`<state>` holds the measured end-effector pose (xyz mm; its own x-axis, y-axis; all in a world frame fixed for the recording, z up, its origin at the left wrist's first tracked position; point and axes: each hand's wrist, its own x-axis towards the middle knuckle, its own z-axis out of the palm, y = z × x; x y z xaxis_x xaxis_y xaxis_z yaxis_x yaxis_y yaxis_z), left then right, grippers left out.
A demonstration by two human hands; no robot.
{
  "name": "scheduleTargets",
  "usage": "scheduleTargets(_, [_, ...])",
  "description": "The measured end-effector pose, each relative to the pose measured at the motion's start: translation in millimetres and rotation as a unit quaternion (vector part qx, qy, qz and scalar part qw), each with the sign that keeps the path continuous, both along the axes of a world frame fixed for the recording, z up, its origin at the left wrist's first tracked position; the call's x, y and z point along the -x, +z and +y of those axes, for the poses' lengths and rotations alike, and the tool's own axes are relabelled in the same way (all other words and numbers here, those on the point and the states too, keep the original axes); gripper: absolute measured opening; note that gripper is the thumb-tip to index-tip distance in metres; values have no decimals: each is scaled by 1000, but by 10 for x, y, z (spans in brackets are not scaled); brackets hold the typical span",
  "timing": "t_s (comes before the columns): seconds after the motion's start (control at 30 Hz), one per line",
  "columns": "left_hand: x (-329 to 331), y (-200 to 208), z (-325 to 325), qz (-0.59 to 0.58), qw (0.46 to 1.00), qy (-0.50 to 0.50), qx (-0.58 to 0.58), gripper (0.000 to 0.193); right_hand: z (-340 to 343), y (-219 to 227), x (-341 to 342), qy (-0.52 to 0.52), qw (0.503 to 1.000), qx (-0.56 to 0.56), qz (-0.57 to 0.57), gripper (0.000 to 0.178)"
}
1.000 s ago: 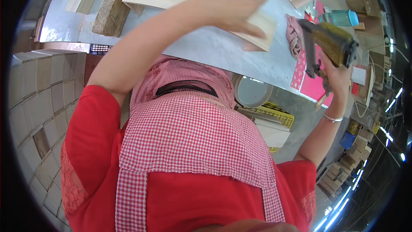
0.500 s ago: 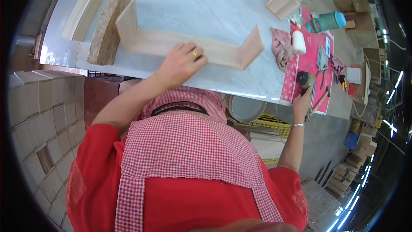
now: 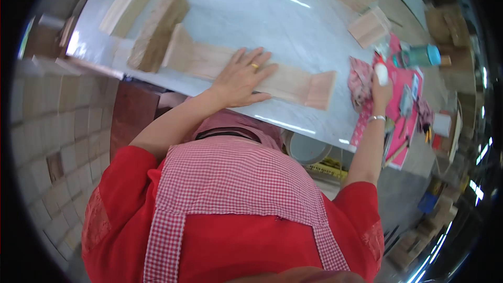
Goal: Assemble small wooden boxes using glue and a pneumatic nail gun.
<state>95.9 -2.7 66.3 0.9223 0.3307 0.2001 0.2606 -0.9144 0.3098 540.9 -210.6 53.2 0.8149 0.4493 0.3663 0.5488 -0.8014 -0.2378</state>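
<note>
The left hand's fingers lie spread and almost straight, palm down, pressing on rather than gripping the long board of a three-sided wooden frame; the thumb points to the right, apart from the others, and one finger wears a gold-coloured ring. The left hand sits near the middle of that frame, which rests along the near side of the table, its short end pieces standing at left and right. The left forearm slants in from the near left, elbow out.

The right hand has its fingers curled about a white squeeze bottle with a red tip; the separate fingertips are too blurred to tell. Its arm reaches almost straight away from the body, a silvery bangle at the wrist.

Left of the frame is a rough wooden block. Just left of the right hand lies a crumpled pink cloth; to the far right is a teal bottle, and a pink patterned sheet spreads beneath the tools.
</note>
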Motion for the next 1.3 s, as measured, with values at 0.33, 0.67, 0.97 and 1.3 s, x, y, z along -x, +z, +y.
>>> scheduleTargets(0.33, [0,-191,-58,-31,999,-15,-7,70,21,789,668,67,901,-402,150,57])
scheduleTargets(0.67, [-66,-171,-104,-28,999,6,-31,71,844,1130,3132,311,786,-428,320,53])
scheduleTargets(0.97, [199,-324,-98,-62,996,51,26,63,1193,977,3628,367,764,-320,423,63])
scheduleTargets(1.3, [140,-421,-96,-94,992,64,60,65,1277,1089,3743,435,775,-283,361,64])
